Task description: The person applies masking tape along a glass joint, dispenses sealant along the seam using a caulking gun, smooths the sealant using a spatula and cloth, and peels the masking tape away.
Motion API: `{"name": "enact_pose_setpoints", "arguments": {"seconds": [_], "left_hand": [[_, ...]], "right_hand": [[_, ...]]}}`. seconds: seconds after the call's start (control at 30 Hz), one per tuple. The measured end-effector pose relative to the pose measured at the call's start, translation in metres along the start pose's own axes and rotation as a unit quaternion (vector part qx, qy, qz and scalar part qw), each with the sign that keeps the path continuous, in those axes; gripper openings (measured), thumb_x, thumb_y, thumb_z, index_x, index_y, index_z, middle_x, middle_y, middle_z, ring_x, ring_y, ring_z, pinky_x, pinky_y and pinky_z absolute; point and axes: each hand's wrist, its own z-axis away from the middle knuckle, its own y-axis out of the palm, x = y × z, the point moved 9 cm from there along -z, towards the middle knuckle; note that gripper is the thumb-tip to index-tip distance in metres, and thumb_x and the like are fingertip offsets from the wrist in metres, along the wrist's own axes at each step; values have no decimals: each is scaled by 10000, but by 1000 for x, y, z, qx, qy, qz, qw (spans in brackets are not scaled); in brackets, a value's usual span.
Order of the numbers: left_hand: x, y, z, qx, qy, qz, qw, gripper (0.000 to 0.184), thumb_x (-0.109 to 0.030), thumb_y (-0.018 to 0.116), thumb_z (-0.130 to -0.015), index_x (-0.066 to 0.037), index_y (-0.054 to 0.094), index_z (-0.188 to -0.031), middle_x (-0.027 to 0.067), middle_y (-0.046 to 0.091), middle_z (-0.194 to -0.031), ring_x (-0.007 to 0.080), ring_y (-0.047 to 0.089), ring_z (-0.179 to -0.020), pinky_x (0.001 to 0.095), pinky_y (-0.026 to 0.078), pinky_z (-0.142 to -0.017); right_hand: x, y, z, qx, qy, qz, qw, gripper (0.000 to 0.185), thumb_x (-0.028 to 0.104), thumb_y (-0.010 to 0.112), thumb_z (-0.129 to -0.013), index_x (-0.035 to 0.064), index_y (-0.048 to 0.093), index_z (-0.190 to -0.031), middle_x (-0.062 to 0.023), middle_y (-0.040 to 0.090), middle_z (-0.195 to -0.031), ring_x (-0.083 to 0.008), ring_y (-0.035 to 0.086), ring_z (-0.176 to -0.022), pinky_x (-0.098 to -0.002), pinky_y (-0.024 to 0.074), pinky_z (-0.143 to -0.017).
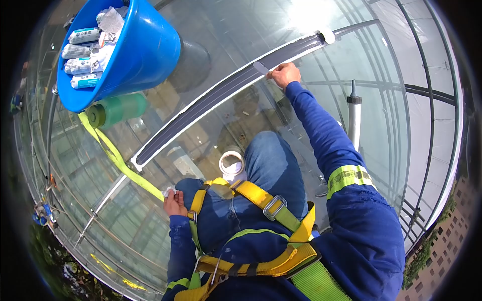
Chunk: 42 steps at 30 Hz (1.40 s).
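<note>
My right hand [284, 74] pinches a small flat spatula [260, 67], whose rounded blade lies over the dark joint strip [211, 94] between glass panes. White tape borders the strip on both sides. Near my left thigh, my left hand [175, 202] is closed on a crumpled whitish wad [169, 191], beside the end of a yellow-green strap [138, 179]. A roll of tape [231, 163] rests in front of my knees, below the strip. To the right of my right forearm lies a caulking gun [354, 120] with a dark nozzle.
At the upper left, a blue bucket [150, 50] holds several foil sealant packs [80, 65]. A green bottle [118, 110] lies beneath its rim. Glass panes surround my legs, and metal bars cross the right side. My yellow harness [256, 193] crosses my lap.
</note>
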Motion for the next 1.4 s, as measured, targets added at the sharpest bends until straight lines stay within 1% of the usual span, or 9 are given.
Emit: {"name": "enact_pose_setpoints", "arguments": {"seconds": [0.13, 0.23, 0.33, 0.5, 1.0, 1.1, 1.2, 1.33, 1.4], "left_hand": [[-1, 1, -2, -3, 0, -11, 1000, 151, -102, 639, -926, -33, 600, -1055, 38, 624, -870, 143, 625, -750, 301, 590, -718], [-1, 5, -2, -6, -2, -17, 1000, 154, -105, 638, -927, -37, 601, -1059, 36, 624, -876, 144, 624, -755, 298, 588, -717], [-1, 8, -2, -8, 0, -26, 1000, 155, -108, 639, -928, -38, 602, -1061, 36, 625, -880, 145, 624, -758, 295, 587, -715], [-4, 8, -7, -3, 36, -56, 998, 138, -111, 644, -925, -31, 613, -1034, 38, 629, -877, 147, 623, -750, 293, 587, -711], [-8, 30, 4, -23, 37, -89, 995, 152, -146, 662, -922, -15, 627, -991, 46, 624, -840, 147, 617, -715, 281, 589, -700], [-7, 31, 2, -30, 38, -102, 994, 147, -156, 655, -928, -16, 617, -957, 35, 603, -798, 138, 595, -676, 280, 582, -696], [-7, 33, 5, 0, 41, -118, 992, 137, -152, 638, -939, -19, 604, -934, 23, 576, -753, 124, 565, -644, 283, 574, -690], [-8, 41, 10, -16, 37, -118, 992, 123, -136, 615, -949, -18, 592, -926, 17, 554, -719, 111, 540, -619, 283, 567, -683], [-9, 48, 15, -36, 34, -112, 992, 119, -130, 608, -951, -14, 591, -930, 19, 551, -713, 109, 539, -613, 282, 566, -683]], "right_hand": [[-10, -14, -18, -2, 4, 3, 1000, 318, 326, 820, -603, 94, 759, -812, -113, 730, -875, -272, 697, -873, -372, 542, -826], [-17, -30, -27, -37, -3, -10, 999, 295, 298, 840, -587, 70, 755, -754, -115, 716, -766, -258, 689, -759, -358, 539, -738], [-25, -38, -40, -8, 9, 2, 1000, 326, 336, 822, -612, 98, 765, -828, -109, 730, -878, -274, 695, -874, -375, 542, -827], [-33, -60, -57, -12, 7, 9, 1000, 331, 339, 817, -620, 96, 768, -840, -111, 729, -866, -273, 695, -860, -377, 544, -813], [-65, -129, -105, -58, 26, -9, 998, 297, 321, 831, -636, 98, 765, -821, -102, 729, -846, -267, 691, -855, -370, 536, -806], [-73, -136, -114, -66, 29, -24, 997, 287, 317, 830, -639, 104, 766, -820, -97, 730, -846, -266, 691, -855, -367, 534, -807], [-79, -144, -122, -82, 30, -22, 996, 270, 303, 827, -640, 118, 768, -827, -91, 732, -858, -261, 692, -862, -364, 535, -810], [-94, -156, -137, -98, 38, -51, 993, 260, 286, 827, -638, 139, 771, -845, -79, 736, -888, -249, 694, -874, -359, 537, -812], [-97, -164, -144, -110, 25, -49, 992, 263, 304, 831, -610, 114, 753, -774, -71, 726, -817, -233, 686, -808, -349, 527, -764]]}}
